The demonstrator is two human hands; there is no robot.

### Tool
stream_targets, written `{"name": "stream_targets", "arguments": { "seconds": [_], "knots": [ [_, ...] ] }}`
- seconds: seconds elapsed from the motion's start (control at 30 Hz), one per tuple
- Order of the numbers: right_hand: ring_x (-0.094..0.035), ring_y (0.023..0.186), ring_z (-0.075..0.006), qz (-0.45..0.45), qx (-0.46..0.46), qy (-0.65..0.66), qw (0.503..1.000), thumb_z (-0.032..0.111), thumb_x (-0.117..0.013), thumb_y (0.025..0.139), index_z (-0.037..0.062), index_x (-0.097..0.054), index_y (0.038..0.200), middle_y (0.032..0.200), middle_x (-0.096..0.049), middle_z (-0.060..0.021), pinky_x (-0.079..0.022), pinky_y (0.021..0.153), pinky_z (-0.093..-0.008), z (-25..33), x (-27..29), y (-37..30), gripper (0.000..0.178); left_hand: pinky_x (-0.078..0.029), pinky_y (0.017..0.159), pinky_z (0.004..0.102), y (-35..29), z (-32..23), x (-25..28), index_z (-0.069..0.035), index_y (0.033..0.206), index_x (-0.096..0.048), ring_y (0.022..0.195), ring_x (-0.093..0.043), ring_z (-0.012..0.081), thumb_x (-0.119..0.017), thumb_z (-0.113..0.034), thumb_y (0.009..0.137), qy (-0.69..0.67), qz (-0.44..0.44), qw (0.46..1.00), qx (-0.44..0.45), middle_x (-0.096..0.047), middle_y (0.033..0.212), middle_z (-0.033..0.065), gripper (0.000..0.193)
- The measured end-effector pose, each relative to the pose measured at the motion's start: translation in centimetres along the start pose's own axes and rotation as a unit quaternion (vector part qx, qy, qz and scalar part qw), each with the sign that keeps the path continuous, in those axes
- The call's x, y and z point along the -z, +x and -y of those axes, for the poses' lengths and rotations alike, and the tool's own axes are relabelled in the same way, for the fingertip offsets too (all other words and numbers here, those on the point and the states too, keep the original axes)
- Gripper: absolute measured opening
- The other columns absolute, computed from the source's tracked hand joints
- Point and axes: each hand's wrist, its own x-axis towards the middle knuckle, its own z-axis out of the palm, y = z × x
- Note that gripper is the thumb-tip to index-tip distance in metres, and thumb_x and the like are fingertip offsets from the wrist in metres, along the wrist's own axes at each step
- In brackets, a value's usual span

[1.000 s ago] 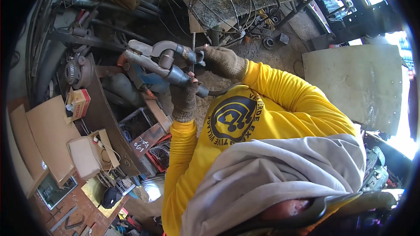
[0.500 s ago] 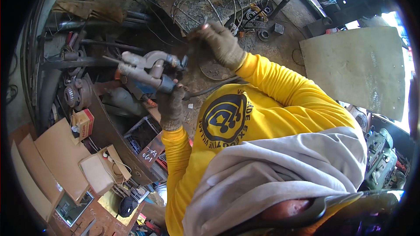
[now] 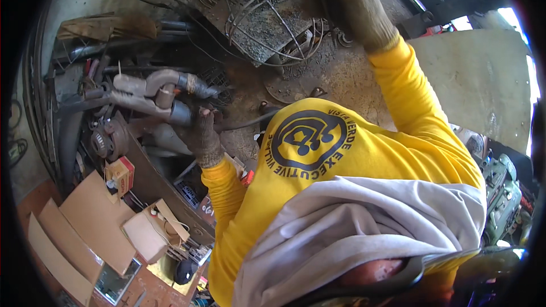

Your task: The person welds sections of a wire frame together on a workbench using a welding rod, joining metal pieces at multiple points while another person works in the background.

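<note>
My left hand (image 3: pixel 203 139), in a worn brown glove, is closed round the handle of a welding electrode holder (image 3: pixel 165 95). Its two grey jaws point left, and a thin rod stub (image 3: pixel 119 67) stands up at their end. A dark cable (image 3: pixel 250 120) runs off to the right behind the hand. My right hand (image 3: pixel 355 8), gloved too, is stretched out over the right side of a metal worktable (image 3: pixel 259 48). Its fingers are smeared by motion and partly cut off at the top edge, so whether they hold anything is unclear. Bent steel rings (image 3: pixel 267 8) lie on the worktable.
A large metal sheet (image 3: pixel 472 79) leans at the right. At the left are pipes and scrap metal, with a round motor-like part (image 3: pixel 107 138) below them. Cardboard pieces (image 3: pixel 96 216) and an open carton (image 3: pixel 151 230) lie at the lower left. Cables hang by the worktable.
My right hand has moved up and right, away from the electrode holder. The holder, still in my left hand, has shifted left and slightly down, with its jaws turned more level.
</note>
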Motion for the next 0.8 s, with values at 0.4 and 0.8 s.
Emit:
{"name": "stream_targets", "arguments": {
  "seconds": [0.4,0.8],
  "knots": [
    [-0.059,0.064,-0.0058,-0.118,-0.317,-0.071,0.938,0.022,-0.057,0.103,0.0045,-0.054,0.142,0.082,-0.066,-0.0012,-0.047,0.053,-0.0207,3.0,-6.3,-4.7,0.043,-0.046,0.099,0.04,14.6,5.0,6.9,-0.002,0.126,-0.06,0.109,-0.062,0.0286,-0.08,-0.049,0.081,-0.078,0.204,0.95,0.222,-0.065,0.116,0.0089,0.068],
    [-0.072,0.08,-0.0247,-0.095,-0.124,-0.563,0.811,0.025,-0.061,0.099,0.0122,-0.071,0.124,0.1,-0.075,-0.0078,-0.056,0.074,-0.0354,6.3,-9.9,-5.5,0.03,-0.047,0.101,0.0411,20.0,5.8,5.3,-0.001,0.126,-0.06,0.111,-0.062,0.0256,-0.072,-0.039,0.09,0.051,0.298,0.943,-0.141,-0.065,0.12,0.0133,0.054]
  ]
}}
